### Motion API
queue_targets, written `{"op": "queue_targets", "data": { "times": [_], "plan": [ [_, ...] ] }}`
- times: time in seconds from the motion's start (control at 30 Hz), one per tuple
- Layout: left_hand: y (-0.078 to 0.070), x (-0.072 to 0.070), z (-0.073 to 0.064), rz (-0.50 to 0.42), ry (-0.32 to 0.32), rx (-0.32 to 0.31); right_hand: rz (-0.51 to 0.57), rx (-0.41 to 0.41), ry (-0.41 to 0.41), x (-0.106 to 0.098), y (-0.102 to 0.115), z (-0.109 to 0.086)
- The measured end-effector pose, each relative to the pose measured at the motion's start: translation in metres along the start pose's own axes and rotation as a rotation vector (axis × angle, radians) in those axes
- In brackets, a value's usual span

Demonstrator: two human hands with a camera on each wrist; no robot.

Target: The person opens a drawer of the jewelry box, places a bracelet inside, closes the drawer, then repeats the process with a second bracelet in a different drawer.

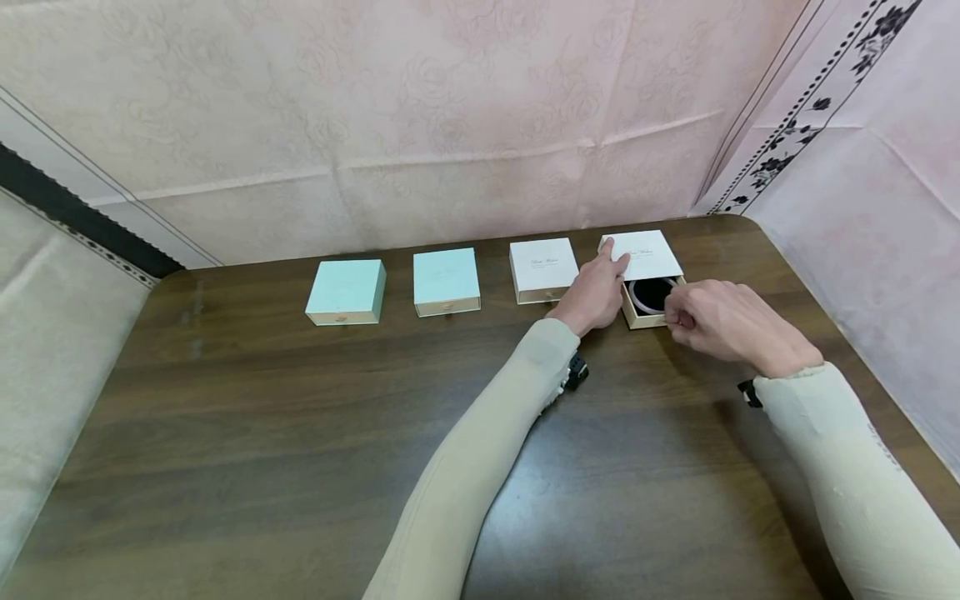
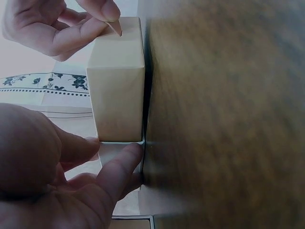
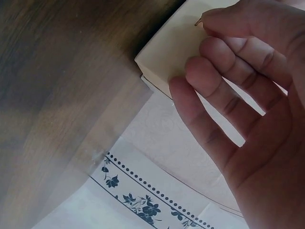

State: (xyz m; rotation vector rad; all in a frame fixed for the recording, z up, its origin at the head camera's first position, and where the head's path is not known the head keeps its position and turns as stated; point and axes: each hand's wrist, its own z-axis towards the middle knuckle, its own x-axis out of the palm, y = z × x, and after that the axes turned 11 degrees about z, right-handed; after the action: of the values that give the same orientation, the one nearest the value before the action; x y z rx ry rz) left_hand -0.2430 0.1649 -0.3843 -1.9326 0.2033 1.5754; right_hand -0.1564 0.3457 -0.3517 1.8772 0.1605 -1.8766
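At the far right of the row, a white drawer box [image 1: 648,255] has its cream drawer [image 1: 643,322] pulled partly out toward me. Inside the drawer shows a round dark thing with a pale rim [image 1: 651,293]. My left hand [image 1: 595,292] grips the box's outer sleeve from its left side, one finger lying on the top. Between thumb and finger, my right hand [image 1: 731,325] pinches the small pull tab [image 2: 115,27] on the drawer front. The other right fingers are loosely bent beside the drawer, as the right wrist view shows.
To the left stand another white drawer box [image 1: 542,263] and two mint-green ones, one nearer [image 1: 446,275] and one farther left [image 1: 348,285]. All are on a brown wooden table [image 1: 300,467]. Patterned pale cloth [image 1: 450,108] hangs behind the table's back edge.
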Motion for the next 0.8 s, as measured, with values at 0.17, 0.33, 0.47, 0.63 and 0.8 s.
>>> {"op": "queue_targets", "data": {
  "times": [0.17, 0.33, 0.47, 0.63, 0.8],
  "plan": [
    [-0.0002, 0.0003, 0.0008, 0.019, -0.004, 0.005, 0.003, 0.001, 0.001, 0.0001, 0.0004, 0.0004],
    [-0.0001, 0.0005, 0.0008, 0.010, -0.004, 0.009, 0.009, 0.003, 0.002, 0.0002, -0.0004, 0.0012],
    [0.0003, 0.0007, 0.0002, 0.002, -0.007, 0.012, 0.012, -0.002, 0.000, 0.0005, -0.0012, 0.0026],
    [0.0007, 0.0007, 0.0001, -0.006, 0.000, 0.008, 0.017, 0.000, 0.004, 0.0007, -0.0024, 0.0044],
    [0.0001, 0.0005, 0.0001, -0.020, 0.010, 0.001, 0.023, 0.008, 0.012, 0.0001, -0.0031, 0.0059]
  ]
}}
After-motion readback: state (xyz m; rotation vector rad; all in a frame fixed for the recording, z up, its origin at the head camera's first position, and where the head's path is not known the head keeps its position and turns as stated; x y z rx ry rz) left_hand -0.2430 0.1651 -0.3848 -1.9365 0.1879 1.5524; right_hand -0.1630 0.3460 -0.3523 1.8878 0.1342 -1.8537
